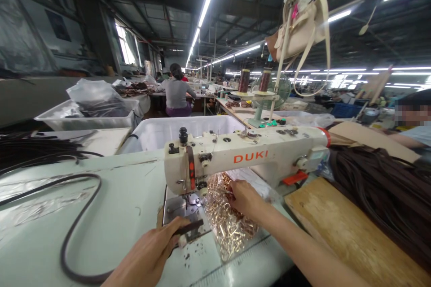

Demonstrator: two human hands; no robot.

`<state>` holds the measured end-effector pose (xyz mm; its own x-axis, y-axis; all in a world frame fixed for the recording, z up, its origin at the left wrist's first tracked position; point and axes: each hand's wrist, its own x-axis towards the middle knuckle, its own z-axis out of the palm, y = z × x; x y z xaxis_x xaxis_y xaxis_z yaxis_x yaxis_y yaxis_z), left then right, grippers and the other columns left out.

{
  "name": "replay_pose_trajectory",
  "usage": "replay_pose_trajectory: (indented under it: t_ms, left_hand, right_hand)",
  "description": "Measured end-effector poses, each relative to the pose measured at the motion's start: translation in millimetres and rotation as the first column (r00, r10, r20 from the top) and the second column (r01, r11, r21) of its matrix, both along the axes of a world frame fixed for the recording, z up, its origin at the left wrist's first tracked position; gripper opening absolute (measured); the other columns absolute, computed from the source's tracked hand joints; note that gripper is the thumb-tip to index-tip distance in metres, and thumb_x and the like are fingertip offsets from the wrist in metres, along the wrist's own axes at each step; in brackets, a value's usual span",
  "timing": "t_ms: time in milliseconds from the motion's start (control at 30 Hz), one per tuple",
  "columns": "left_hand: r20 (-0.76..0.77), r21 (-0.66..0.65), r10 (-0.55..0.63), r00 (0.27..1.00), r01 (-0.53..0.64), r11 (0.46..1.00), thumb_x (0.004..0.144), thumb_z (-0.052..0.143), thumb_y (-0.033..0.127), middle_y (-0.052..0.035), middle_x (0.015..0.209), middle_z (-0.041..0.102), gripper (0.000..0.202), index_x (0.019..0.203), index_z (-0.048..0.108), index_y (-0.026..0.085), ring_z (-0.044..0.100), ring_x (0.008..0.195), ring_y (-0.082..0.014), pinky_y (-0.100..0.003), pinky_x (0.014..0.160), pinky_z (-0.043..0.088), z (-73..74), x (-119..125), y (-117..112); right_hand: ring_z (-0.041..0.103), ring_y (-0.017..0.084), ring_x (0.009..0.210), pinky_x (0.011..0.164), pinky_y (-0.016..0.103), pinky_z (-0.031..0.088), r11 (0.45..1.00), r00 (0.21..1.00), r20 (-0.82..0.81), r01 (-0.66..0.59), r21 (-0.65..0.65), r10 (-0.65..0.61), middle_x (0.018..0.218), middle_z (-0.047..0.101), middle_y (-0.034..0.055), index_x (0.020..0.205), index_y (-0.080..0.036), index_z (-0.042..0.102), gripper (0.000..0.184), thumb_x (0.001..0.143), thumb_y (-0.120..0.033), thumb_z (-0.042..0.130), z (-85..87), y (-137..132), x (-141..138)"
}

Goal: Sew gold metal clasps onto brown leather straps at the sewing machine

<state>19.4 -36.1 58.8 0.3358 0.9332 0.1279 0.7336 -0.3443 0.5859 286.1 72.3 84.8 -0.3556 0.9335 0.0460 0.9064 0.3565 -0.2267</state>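
Note:
My left hand (pixel 164 238) is closed on the end of a dark brown strap (pixel 191 228), pinched between thumb and fingers just in front of the needle plate. A long dark strap (pixel 67 237) loops over the table on the left and passes under my left forearm. My right hand (pixel 247 199) reaches under the arm of the white sewing machine (pixel 215 154). Its fingers curl into a heap of shiny gold metal snap hooks (pixel 232 235) on clear plastic. The fingertips are partly buried there, so what they pinch is hidden.
Dark straps (pixel 377 202) are piled at the right beside a wooden board (pixel 350 228). Behind the machine stands a white bin (pixel 182 125). Thread cones (pixel 244 81) and a hanging bag (pixel 303 31) rise above it. One person (pixel 178 92) sits ahead; another is at the right edge.

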Motion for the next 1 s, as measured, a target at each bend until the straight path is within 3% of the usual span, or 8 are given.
replay_pose_trajectory:
  t_ms: [67,167,300,367,467,600,867,1000]
  left_hand:
    - [-0.011,-0.094,0.038,0.999,-0.039,0.995,0.096,0.028,0.040,0.0012,0.078,0.065,0.037,0.123,0.051,0.030,0.063,0.074,-0.0177,-0.024,0.069,0.046,3.2,3.9,4.8]
    - [-0.007,-0.099,0.079,0.997,-0.080,0.992,0.095,0.032,0.045,0.0028,0.075,0.065,0.034,0.115,0.057,0.031,0.062,0.068,-0.0165,-0.023,0.063,0.043,11.5,14.8,8.0]
    - [0.135,-0.144,0.087,0.987,-0.067,0.987,0.097,0.032,0.040,0.0042,0.058,0.061,0.032,0.089,0.057,0.023,0.058,0.055,-0.0134,-0.021,0.059,0.042,23.6,30.5,2.0]
    - [0.178,-0.119,0.100,0.979,-0.079,0.990,0.097,0.033,0.037,0.0043,0.055,0.059,0.031,0.083,0.055,0.021,0.056,0.053,-0.0127,-0.021,0.059,0.041,26.2,34.9,-1.2]
    - [0.228,-0.041,0.104,0.968,-0.098,0.994,0.096,0.038,0.034,0.0026,0.070,0.063,0.025,0.095,0.060,0.021,0.059,0.066,-0.0129,-0.021,0.064,0.040,25.5,34.7,-3.0]
    - [0.264,-0.080,0.125,0.956,-0.108,0.991,0.096,0.039,0.036,0.0033,0.066,0.062,0.029,0.109,0.061,0.020,0.056,0.060,-0.0125,-0.020,0.057,0.038,22.4,29.8,-2.3]
    - [0.268,-0.077,0.123,0.955,-0.106,0.991,0.097,0.039,0.035,0.0039,0.068,0.062,0.027,0.106,0.060,0.022,0.055,0.061,-0.0129,-0.021,0.059,0.037,22.4,30.9,-3.1]
    - [0.280,-0.023,0.113,0.953,-0.111,0.994,0.097,0.036,0.032,0.0029,0.078,0.062,0.020,0.101,0.053,0.024,0.057,0.068,-0.0138,-0.022,0.067,0.039,17.3,30.7,-5.4]
  right_hand:
    - [0.061,0.020,0.079,0.066,0.027,0.038,1.000,0.994,-0.109,0.011,0.026,-0.008,0.079,0.066,0.0074,0.076,-0.015,0.060,0.007,0.077,-0.014,0.054,3.3,-1.1,7.5]
    - [0.063,0.018,0.074,0.065,0.025,0.042,1.000,0.943,-0.334,0.005,0.004,-0.004,0.077,0.067,0.0040,0.088,-0.016,0.059,0.016,0.088,-0.026,0.046,3.5,-10.1,12.9]
    - [0.064,0.019,0.071,0.065,0.026,0.046,0.988,0.548,-0.832,-0.057,-0.144,-0.090,0.076,0.067,0.0034,0.087,-0.016,0.056,0.025,0.084,-0.041,0.057,-4.7,-36.4,-0.8]
    - [0.063,0.020,0.075,0.070,0.027,0.046,0.990,0.466,-0.879,-0.044,-0.132,-0.097,0.079,0.067,0.0041,0.082,-0.017,0.057,0.025,0.081,-0.041,0.062,-7.2,-52.7,-13.3]
    - [0.062,0.019,0.079,0.073,0.027,0.046,0.993,0.511,-0.856,-0.037,-0.113,-0.078,0.086,0.067,0.0041,0.085,-0.017,0.061,0.020,0.085,-0.038,0.059,-5.4,-74.4,-30.9]
    - [0.062,0.018,0.072,0.069,0.027,0.047,0.995,0.569,-0.819,-0.018,-0.094,-0.067,0.091,0.068,0.0033,0.086,-0.019,0.063,0.017,0.087,-0.034,0.055,-0.4,-88.3,-44.2]
    - [0.065,0.019,0.087,0.077,0.027,0.050,0.998,0.629,-0.774,-0.041,0.052,0.066,0.097,0.068,0.0039,0.078,-0.021,0.061,0.012,0.087,-0.027,0.055,-6.7,-91.1,-51.8]
    - [0.065,0.017,0.090,0.079,0.025,0.052,0.968,0.667,-0.715,-0.041,0.247,0.210,0.101,0.068,0.0035,0.081,-0.021,0.059,0.011,0.087,-0.015,0.051,-19.5,-95.9,-59.6]
